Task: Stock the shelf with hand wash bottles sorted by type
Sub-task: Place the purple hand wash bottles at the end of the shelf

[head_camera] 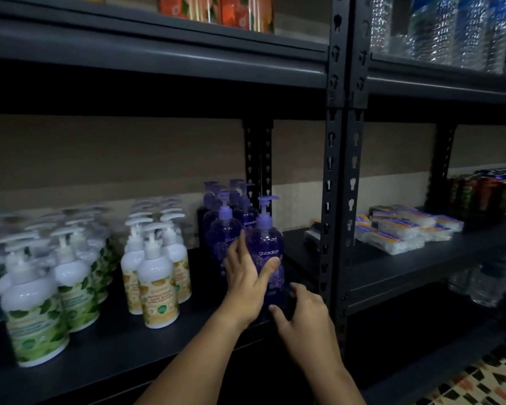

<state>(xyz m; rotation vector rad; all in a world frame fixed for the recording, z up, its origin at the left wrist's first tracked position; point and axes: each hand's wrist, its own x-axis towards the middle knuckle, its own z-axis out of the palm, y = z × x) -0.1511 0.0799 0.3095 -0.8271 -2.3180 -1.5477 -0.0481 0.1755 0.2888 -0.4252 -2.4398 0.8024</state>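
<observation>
A purple hand wash bottle with a pump top stands at the front right of the dark shelf. My left hand grips it, thumb across its label and fingers round its left side. Just below and right, my right hand touches the bottle's base with curled fingers. Behind it stand several more purple bottles. White bottles with yellow labels are grouped in the middle of the shelf. More white bottles, these with green labels, fill the left.
A black slotted upright post stands right of the purple bottles. The neighbouring shelf bay holds wrapped packs and drink cans. Water bottles and orange cartons sit on upper shelves. Patterned floor shows at bottom right.
</observation>
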